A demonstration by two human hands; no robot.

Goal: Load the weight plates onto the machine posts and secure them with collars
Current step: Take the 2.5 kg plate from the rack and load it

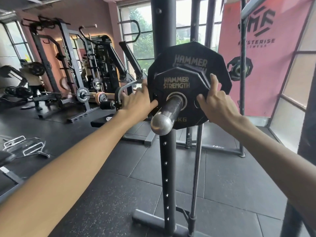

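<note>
A small black plate (176,82) marked HAMMER STRENGTH sits on the steel post (168,113), in front of a larger black plate (196,57). The post points toward me and ends in a rounded silver cap. My left hand (138,101) grips the small plate's left edge, thumb on its face and fingers curled behind. My right hand (213,98) grips its right edge, thumb on the face and fingers wrapped over the rim. No collar is visible on the post.
The post juts from a black upright (168,168) with a row of holes. A thin steel bar (196,168) leans beside it. Racks and loaded barbells (83,94) stand at the left. Cable handles (25,146) lie on the rubber floor. A pink banner (263,48) hangs at the right.
</note>
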